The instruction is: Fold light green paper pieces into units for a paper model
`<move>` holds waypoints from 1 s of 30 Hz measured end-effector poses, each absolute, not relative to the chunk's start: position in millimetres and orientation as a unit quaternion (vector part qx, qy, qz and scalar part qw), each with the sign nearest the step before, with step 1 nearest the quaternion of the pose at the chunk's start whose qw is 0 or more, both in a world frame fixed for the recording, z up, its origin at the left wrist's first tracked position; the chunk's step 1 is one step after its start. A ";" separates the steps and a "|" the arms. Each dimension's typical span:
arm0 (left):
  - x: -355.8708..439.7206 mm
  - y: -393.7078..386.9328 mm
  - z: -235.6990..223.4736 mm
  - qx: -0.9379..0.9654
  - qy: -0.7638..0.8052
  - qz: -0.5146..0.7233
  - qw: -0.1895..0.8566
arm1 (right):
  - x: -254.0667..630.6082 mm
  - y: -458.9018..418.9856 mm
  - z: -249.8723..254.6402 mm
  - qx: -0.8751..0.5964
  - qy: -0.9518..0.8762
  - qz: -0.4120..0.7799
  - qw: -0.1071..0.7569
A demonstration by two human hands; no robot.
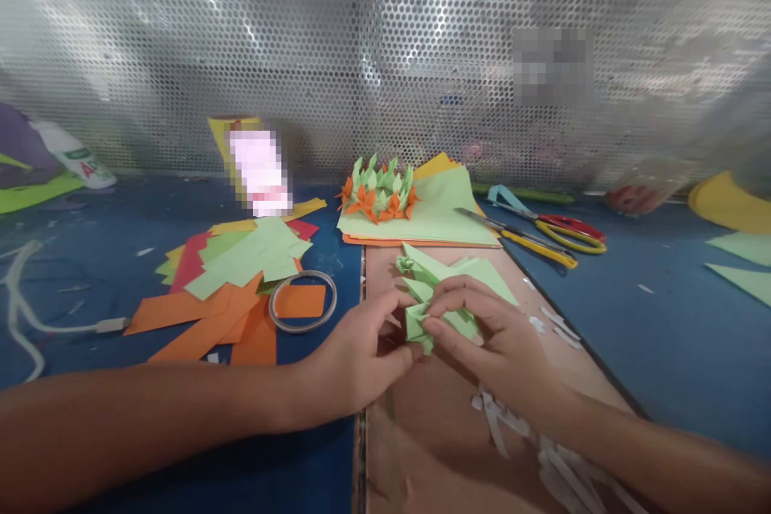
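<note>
My left hand (361, 353) and my right hand (494, 337) meet over a brown board (434, 426), both pinching a small folded piece of light green paper (422, 321). The fingers of each hand are closed on its folds. More folded green pieces (446, 269) lie on the board just behind the hands. Further back, a ring of folded green and orange paper pieces (379, 193) rests on a stack of green and orange sheets (439, 213).
Cut orange, green, red and yellow sheets (234, 281) and a tape ring (303, 301) lie to the left on the blue table (662, 313). Scissors (542, 233) lie at the right back. White paper strips (530, 434) lie beside my right arm. A perforated metal wall (385, 40) closes the back.
</note>
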State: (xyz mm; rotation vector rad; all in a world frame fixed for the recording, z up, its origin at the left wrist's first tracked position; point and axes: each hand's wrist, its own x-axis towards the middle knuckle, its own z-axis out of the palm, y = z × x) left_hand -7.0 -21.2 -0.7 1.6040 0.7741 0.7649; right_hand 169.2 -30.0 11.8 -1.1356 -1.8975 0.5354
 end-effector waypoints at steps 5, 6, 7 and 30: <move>-5.8 -20.5 -3.5 0.659 0.313 0.335 0.596 | 167.2 -30.9 12.7 -0.469 -0.732 0.269 0.414; -5.8 -20.4 -3.7 0.656 0.313 0.335 0.600 | 167.2 -31.2 12.6 -0.472 -0.729 0.277 0.411; -5.9 -20.3 -3.8 0.652 0.311 0.335 0.605 | 167.2 -31.6 12.4 -0.475 -0.725 0.285 0.410; -10.6 -21.4 10.4 0.745 0.341 0.331 0.468 | 167.4 -33.7 9.3 -0.454 -0.726 0.324 0.401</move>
